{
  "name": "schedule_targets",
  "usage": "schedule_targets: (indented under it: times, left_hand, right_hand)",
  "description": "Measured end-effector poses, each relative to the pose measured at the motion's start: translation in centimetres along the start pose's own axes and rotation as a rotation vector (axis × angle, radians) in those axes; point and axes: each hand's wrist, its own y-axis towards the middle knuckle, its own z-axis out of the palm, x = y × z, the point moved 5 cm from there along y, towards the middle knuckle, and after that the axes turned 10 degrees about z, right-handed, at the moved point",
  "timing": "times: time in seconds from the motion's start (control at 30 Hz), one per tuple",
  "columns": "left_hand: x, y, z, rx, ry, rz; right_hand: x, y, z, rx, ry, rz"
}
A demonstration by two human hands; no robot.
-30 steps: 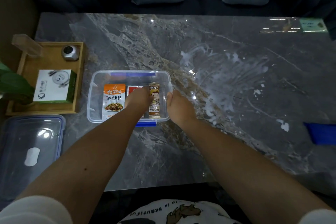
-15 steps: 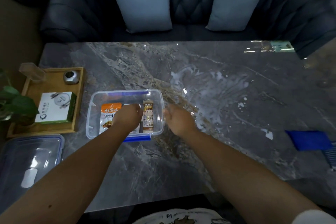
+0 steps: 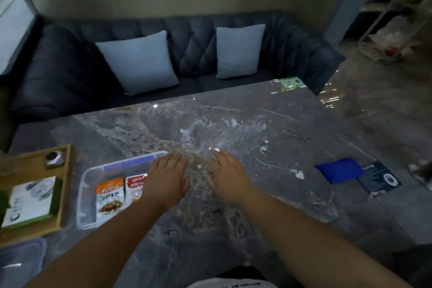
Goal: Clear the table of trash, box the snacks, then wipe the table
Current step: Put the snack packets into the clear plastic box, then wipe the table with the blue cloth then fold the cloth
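A clear plastic box [image 3: 93, 170] sits on the grey marble table [image 3: 233, 217] at the left. Inside lie an orange snack packet [image 3: 109, 194] and a red-and-white snack packet [image 3: 135, 186]. My left hand [image 3: 166, 179] hovers flat over the box's right end, fingers spread, holding nothing and hiding that part of the box. My right hand [image 3: 228, 174] is open just right of the box, palm down over the table. White smears [image 3: 210, 133] mark the table beyond my hands. A folded blue cloth [image 3: 340, 169] lies at the right.
A wooden tray [image 3: 64, 194] at the left holds a white-and-green carton [image 3: 30, 197] and a small metal object [image 3: 54, 159]. The box's lid [image 3: 21, 262] lies at the near left. A dark leaflet [image 3: 378, 179] sits beside the cloth. A dark sofa with two pale cushions [image 3: 140, 61] stands behind.
The view has tilted up and swung right. Both hands have lifted off the box and opened flat; the brown snack packet is now hidden under my left hand.
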Motion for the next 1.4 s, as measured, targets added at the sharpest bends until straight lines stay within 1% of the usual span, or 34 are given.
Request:
schedule_targets:
  times: [0.27, 0.37, 0.6, 0.67, 0.8, 0.97, 1.1, 1.2, 1.3, 1.4]
  left_hand:
    - [-8.6, 4.5, 2.2, 0.071, -0.064, 0.153]
    - [-12.4, 6.5, 3.4, 0.100, -0.078, 0.188]
    - [-22.3, 13.3, 6.3, 0.113, -0.090, 0.209]
    - [-25.3, 15.6, 7.4, 0.124, -0.102, 0.186]
    - [-30.6, 19.6, 9.3, 0.135, -0.138, 0.162]
    - [-35.1, 21.7, 10.9, 0.174, -0.157, 0.101]
    - [-37.5, 23.2, 13.2, 0.250, -0.180, 0.063]
    - [-39.3, 24.1, 15.3, 0.272, -0.216, 0.082]
    - [-40.9, 23.1, 18.2, 0.352, -0.225, 0.122]
    - [-41.8, 21.2, 20.4, 0.374, -0.209, 0.153]
  right_hand:
    - [-11.1, -4.2, -0.9, 0.045, -0.076, 0.201]
    - [-15.4, -5.9, -1.5, 0.027, -0.061, 0.254]
    - [-27.7, -8.8, -3.0, 0.032, -0.022, 0.281]
    - [-31.8, -9.2, -3.5, 0.021, -0.040, 0.262]
    - [-39.7, -9.3, -3.7, 0.087, -0.095, 0.224]
    - [-46.1, -9.0, -3.3, 0.181, -0.121, 0.160]
    - [-50.0, -7.9, -2.0, 0.242, -0.138, 0.113]
    - [-52.2, -7.1, -0.5, 0.304, -0.188, 0.049]
    - [-53.2, -6.4, 1.5, 0.376, -0.259, -0.050]
    - [-53.2, -5.7, 2.9, 0.405, -0.281, -0.188]
